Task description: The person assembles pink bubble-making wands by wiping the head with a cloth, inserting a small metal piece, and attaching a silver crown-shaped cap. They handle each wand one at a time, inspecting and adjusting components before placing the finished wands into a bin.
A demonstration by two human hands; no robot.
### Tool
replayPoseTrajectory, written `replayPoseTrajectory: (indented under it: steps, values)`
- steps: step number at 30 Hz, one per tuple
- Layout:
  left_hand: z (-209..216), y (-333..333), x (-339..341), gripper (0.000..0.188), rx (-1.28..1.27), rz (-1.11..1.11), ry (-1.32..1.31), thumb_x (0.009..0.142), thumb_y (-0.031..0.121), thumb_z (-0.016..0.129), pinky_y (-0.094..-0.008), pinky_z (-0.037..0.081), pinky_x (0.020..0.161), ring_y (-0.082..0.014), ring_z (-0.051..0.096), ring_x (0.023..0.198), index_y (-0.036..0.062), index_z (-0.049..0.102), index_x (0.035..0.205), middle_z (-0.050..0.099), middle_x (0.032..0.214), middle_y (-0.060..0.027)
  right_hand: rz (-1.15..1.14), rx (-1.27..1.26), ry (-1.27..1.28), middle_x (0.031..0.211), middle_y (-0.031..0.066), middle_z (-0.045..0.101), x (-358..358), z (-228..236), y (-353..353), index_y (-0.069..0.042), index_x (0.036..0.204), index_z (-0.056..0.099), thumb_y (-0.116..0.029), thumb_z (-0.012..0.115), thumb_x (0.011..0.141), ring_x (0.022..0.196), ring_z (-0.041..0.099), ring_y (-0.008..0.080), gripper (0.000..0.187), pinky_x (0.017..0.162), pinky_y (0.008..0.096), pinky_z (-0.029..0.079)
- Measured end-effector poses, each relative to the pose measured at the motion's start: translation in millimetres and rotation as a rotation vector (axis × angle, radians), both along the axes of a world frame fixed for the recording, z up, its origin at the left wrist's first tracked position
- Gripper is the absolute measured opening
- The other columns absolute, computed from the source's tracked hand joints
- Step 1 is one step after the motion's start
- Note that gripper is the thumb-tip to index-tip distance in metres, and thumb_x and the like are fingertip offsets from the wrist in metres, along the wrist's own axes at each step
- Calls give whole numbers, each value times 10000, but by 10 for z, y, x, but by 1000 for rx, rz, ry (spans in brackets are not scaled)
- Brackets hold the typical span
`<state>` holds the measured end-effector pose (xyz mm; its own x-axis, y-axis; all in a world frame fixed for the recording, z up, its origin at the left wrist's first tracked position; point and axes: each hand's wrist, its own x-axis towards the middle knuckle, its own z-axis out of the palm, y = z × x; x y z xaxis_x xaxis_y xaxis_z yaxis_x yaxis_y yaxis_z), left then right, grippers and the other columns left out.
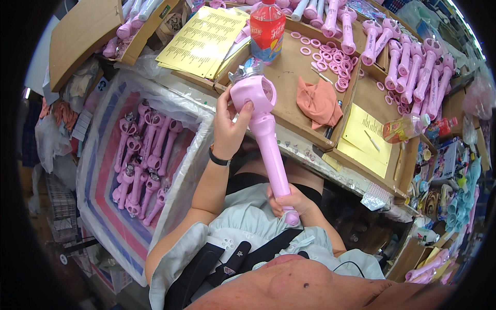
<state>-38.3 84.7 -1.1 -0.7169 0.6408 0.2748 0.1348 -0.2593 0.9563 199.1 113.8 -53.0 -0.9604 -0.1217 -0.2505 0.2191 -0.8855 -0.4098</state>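
Note:
A pink plastic toy wand [269,147] slants across my lap, its ring-shaped head up and a silver crown piece [246,71] on top. My left hand [231,121] is closed round the wand's head, thumb pressed against its front. Lower down, my right hand [295,200] wraps round the handle just above its rounded end. To my left stands a large striped bag [103,227] lined with clear plastic, in which several similar wands [135,188] with silver tops lie.
The bench ahead carries a cardboard tray [289,82] with pink rings [336,62], an orange cloth [319,102], yellow printed sheets [201,44] and a red-labelled bottle [267,33]. More pink wands [426,70] stand at the far right, near a lying drink bottle [405,128].

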Motion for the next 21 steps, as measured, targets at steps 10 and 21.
replayPoseTrajectory:
  steps: [10,21]
  values:
    - [-109,28,-9,441,349,-304,-420,965,214,476,-343,440,924,-209,503,1130,5,339,1328,482,1257,-95,2,-311,365,669,71,531,-74,-9,51,-16,1104,460,-187,743,720,537,503,141,506,514,247,415]
    - [-36,91,46,577,72,53,8,847,62,638,-307,460,904,-201,498,1122,-35,306,1309,423,1268,-159,-212,1602,-512,955,265,622,-178,280,-60,-24,1224,411,-293,665,759,869,609,437,594,755,469,489]
